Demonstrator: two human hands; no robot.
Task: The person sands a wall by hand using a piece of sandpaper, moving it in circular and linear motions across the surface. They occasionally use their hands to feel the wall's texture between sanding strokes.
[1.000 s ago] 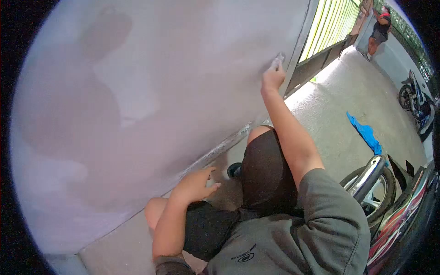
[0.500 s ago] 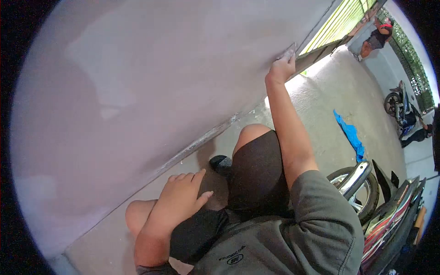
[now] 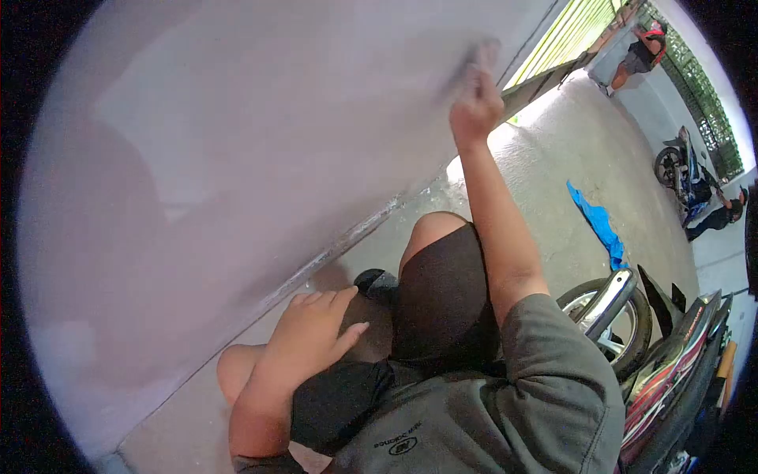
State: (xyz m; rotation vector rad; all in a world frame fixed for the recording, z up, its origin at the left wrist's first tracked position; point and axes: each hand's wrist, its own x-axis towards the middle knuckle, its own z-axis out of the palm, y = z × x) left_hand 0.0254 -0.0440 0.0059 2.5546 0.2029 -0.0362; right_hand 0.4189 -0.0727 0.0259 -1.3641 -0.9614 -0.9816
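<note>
My right hand (image 3: pixel 476 107) is raised on a stretched arm against the pale wall (image 3: pixel 276 118), near the wall's right edge. Its fingers are closed on a thin flat grey piece (image 3: pixel 476 59), smeared by motion, so its exact kind does not show. Lighter and darker patches cover the wall's surface. My left hand (image 3: pixel 312 332) hangs over my bent left knee, its fingers loosely stretched and holding nothing.
A yellow-green slatted gate (image 3: pixel 560 43) adjoins the wall. A blue cloth (image 3: pixel 598 225) lies on the concrete floor (image 3: pixel 545 178). Close at my right stands a motorbike (image 3: pixel 655 347); farther off are another motorbike (image 3: pixel 685 178) and two people (image 3: pixel 643 55).
My right hand has shifted slightly left and up along the wall, turning the thin flat piece, which is now blurred. My left hand stays over the knee.
</note>
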